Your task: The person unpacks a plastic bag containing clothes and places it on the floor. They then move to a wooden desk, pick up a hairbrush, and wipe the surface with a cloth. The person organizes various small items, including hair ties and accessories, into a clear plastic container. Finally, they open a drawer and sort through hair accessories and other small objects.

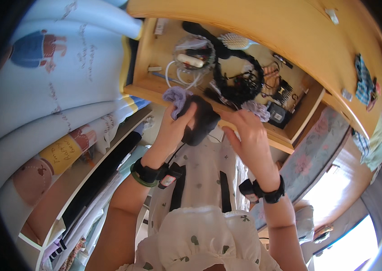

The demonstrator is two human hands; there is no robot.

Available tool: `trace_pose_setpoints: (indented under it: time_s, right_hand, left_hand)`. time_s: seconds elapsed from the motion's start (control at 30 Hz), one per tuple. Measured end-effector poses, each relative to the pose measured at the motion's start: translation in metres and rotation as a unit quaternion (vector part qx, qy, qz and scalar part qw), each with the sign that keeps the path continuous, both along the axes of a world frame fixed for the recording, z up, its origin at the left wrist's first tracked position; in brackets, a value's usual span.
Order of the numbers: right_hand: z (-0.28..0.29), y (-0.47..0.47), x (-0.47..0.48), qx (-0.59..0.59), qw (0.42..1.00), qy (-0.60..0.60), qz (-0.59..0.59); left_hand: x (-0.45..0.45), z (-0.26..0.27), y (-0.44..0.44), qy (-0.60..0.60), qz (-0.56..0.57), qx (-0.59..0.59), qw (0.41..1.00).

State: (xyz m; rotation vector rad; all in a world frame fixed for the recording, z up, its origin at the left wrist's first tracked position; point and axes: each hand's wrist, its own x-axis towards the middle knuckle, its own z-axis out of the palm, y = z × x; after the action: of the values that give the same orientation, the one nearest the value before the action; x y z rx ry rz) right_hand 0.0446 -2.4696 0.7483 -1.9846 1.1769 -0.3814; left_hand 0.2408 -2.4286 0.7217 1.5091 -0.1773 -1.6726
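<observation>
My left hand holds a black cloth item and a purple fabric scrunchie in front of an open wooden drawer. My right hand is just to the right of the black cloth, fingers apart, with no object visible in it. Near its fingertips, in the drawer, lies a pale purple scrunchie. Behind the hands the drawer holds a black padded headband, a round clear bowl with small items, a hairbrush, a black hair claw and a small black box.
A light blue printed curtain hangs at the left, above a white shelf unit with folded clothes. The wooden tabletop extends over the drawer's far side. A blue checked cloth lies on it at the right.
</observation>
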Motion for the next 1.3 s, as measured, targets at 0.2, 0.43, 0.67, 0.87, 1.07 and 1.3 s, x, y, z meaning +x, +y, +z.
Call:
trace_pose_setpoints:
  time_s: [0.2, 0.43, 0.67, 0.87, 1.07, 1.3]
  right_hand:
    - [-0.030, -0.056, 0.072, -0.096, 0.990, 0.065, 0.079]
    - [-0.079, -0.103, 0.161, -0.263, 0.895, 0.334, 0.132]
    - [-0.085, -0.103, 0.143, -0.165, 0.935, 0.304, 0.084]
    - [-0.078, -0.102, 0.131, -0.133, 0.941, 0.301, 0.075]
    - [-0.045, -0.076, 0.084, -0.131, 0.977, 0.163, -0.045]
    - [-0.042, -0.069, -0.036, -0.112, 0.940, 0.233, -0.224]
  left_hand:
    - [0.028, 0.000, 0.022, -0.047, -0.029, -0.025, 0.998]
    - [0.035, 0.007, 0.032, -0.068, -0.060, -0.032, 0.995]
    - [0.053, -0.007, 0.029, -0.112, -0.066, -0.041, 0.991]
    - [0.048, -0.005, 0.003, -0.097, -0.036, -0.053, 0.993]
    - [0.038, -0.005, -0.011, -0.100, -0.073, -0.051, 0.991]
    - [0.022, 0.007, -0.018, -0.122, -0.100, -0.046, 0.986]
